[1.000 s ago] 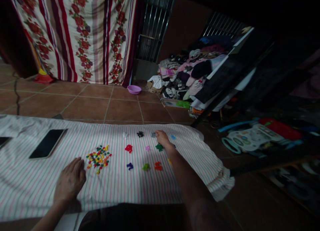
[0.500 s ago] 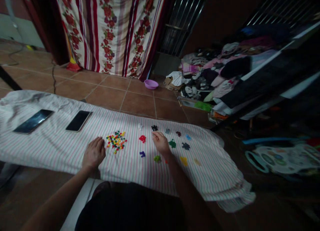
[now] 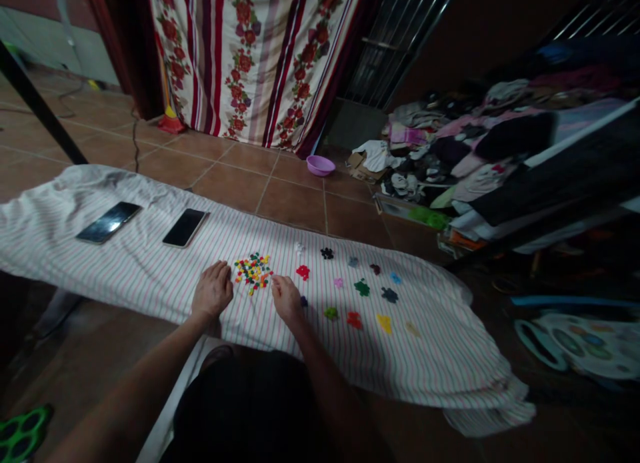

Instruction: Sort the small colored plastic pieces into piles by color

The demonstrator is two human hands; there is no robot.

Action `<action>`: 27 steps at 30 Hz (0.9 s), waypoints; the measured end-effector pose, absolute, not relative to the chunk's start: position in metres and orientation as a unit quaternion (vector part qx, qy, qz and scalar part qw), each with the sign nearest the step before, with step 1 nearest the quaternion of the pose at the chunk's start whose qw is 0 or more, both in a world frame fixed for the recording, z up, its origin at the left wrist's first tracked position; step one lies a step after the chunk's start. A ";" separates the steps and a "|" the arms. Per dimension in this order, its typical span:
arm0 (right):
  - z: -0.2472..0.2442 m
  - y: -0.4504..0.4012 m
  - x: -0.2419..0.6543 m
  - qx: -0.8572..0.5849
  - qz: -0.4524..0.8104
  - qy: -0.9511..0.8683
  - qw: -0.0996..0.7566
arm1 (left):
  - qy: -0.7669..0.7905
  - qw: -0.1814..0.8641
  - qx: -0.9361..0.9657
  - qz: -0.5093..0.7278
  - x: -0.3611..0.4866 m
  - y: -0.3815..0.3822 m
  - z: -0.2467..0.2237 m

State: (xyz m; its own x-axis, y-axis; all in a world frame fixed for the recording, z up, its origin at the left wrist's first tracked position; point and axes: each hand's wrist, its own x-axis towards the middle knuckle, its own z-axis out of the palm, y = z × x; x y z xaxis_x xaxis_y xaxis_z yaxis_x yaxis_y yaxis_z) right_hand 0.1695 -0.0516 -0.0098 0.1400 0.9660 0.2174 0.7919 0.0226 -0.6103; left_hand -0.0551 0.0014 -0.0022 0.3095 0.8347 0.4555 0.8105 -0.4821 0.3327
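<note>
Head camera view: one mixed heap [image 3: 253, 273] of small coloured pieces, too tiny to count, lies between the two hands. Its right edge is just beside the fingertips of the right hand [image 3: 285, 297], which are drawn in toward the thumb; I cannot tell whether they grasp a piece. Left of the heap, the left hand [image 3: 213, 291] rests palm down, fingers loosely bent and together, with no piece visible in them. The heap is roughly round, with no clear long axis; which way single pieces point is too small to tell.

Right of it sit fourteen one-colour piles. Five are far: white [image 3: 300, 248], black [image 3: 327, 253], grey [image 3: 353, 261], brown [image 3: 375, 269] and light blue [image 3: 395, 277]. Four are in the middle: red [image 3: 303, 272], pink [image 3: 339, 283], green [image 3: 362, 287] and dark grey [image 3: 389, 294]. Five are near: dark blue [image 3: 304, 301], partly hidden by the right hand, then lime [image 3: 331, 313], orange [image 3: 354, 319], yellow [image 3: 384, 323] and beige [image 3: 413, 329].

Farther left lie two phones, one left [image 3: 109, 223] and one right [image 3: 185, 228], both long from near left to far right. All rest on one striped cloth [image 3: 440, 363]. Beyond, one purple basin [image 3: 319, 171] stands on the floor.
</note>
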 end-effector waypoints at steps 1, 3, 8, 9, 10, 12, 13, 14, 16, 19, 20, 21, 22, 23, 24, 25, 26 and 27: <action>-0.010 -0.051 0.166 -0.697 0.125 -0.632 0.316 | 0.509 0.027 0.809 0.292 -0.055 0.001 -0.002; -0.008 -0.050 0.160 -0.721 0.101 -0.614 0.304 | 0.510 0.034 0.810 0.287 -0.055 0.001 -0.001; 0.002 -0.041 0.146 -0.774 0.055 -0.586 0.235 | 0.509 0.043 0.810 0.288 -0.055 0.000 0.001; 0.005 -0.039 0.145 -0.783 0.051 -0.581 0.217 | 0.510 0.045 0.810 0.287 -0.055 0.000 0.001; 0.008 -0.038 0.143 -0.791 0.048 -0.577 0.198 | 0.510 0.046 0.810 0.286 -0.055 0.000 0.001; 0.013 -0.037 0.141 -0.805 0.043 -0.568 0.163 | 0.511 0.040 0.811 0.283 -0.055 0.001 0.000; 0.015 -0.036 0.141 -0.811 0.041 -0.564 0.149 | 0.511 0.035 0.812 0.281 -0.054 0.001 -0.001; 0.018 -0.036 0.140 -0.815 0.041 -0.561 0.136 | 0.511 0.030 0.812 0.280 -0.054 0.001 -0.001; 0.022 -0.037 0.139 -0.821 0.045 -0.558 0.117 | 0.511 0.023 0.812 0.281 -0.054 0.002 -0.003; 0.027 -0.038 0.137 -0.824 0.051 -0.555 0.100 | 0.509 0.026 0.811 0.288 -0.054 0.002 -0.004; 0.029 -0.039 0.137 -0.825 0.052 -0.554 0.097 | 0.508 0.027 0.811 0.290 -0.054 0.002 -0.004; 0.030 -0.039 0.137 -0.826 0.052 -0.553 0.095 | 0.507 0.028 0.811 0.291 -0.055 0.002 -0.004; 0.030 -0.040 0.137 -0.825 0.054 -0.554 0.095 | 0.506 0.028 0.811 0.292 -0.055 0.002 -0.004; 0.030 -0.040 0.137 -0.824 0.055 -0.555 0.097 | 0.505 0.027 0.812 0.292 -0.055 0.002 -0.004; 0.030 -0.041 0.137 -0.823 0.058 -0.556 0.101 | 0.505 0.026 0.812 0.291 -0.055 0.002 -0.004; 0.030 -0.041 0.138 -0.822 0.063 -0.556 0.106 | 0.504 0.024 0.813 0.291 -0.055 0.002 -0.004; 0.030 -0.041 0.139 -0.821 0.068 -0.556 0.111 | 0.504 0.021 0.813 0.291 -0.056 0.002 -0.004; 0.029 -0.041 0.140 -0.820 0.074 -0.555 0.117 | 0.503 0.019 0.813 0.291 -0.056 0.002 -0.005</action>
State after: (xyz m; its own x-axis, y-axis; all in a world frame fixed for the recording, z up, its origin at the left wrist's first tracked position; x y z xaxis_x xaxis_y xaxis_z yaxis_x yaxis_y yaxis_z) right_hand 0.1398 -0.0411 0.0287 0.3736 0.9276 0.0081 0.8928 -0.3572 -0.2744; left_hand -0.0558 0.0022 -0.0046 0.3234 0.8295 0.4553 0.8079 -0.4926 0.3235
